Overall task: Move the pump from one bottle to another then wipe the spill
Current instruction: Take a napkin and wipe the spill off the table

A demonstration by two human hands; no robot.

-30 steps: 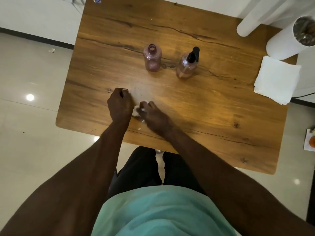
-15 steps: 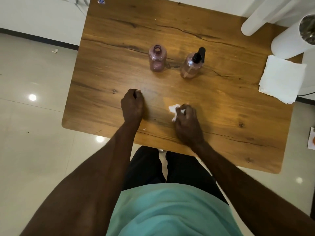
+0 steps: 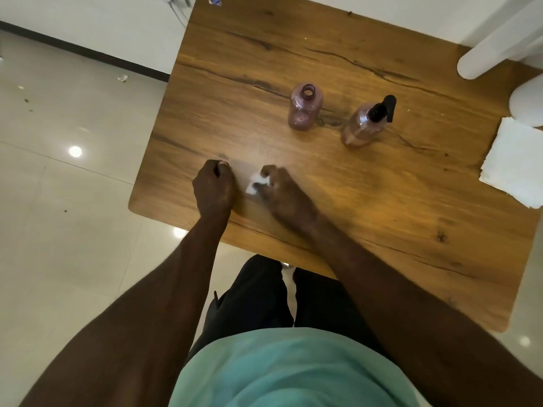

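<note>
A: Which step am I on?

B: The wiping, I judge. The pump (image 3: 382, 108) already sits on the bottle (image 3: 363, 126) well beyond my right hand (image 3: 282, 190), beside the open bottle (image 3: 305, 108).

A: And the hands?

B: The right hand pinches a small wad of tissue (image 3: 256, 182) against the desk (image 3: 382, 201); the left hand (image 3: 214, 186), just beside it, rests fisted, holding nothing I can see. Next, I'd sweep any remaining wet patch.

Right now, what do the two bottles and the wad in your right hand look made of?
Both bottles, the open one and the pump bottle, look like clear pink-tinted plastic: see-through and glossy. The pump looks like black plastic. The wad the right hand grips looks like white tissue paper: crumpled and matte.
</note>
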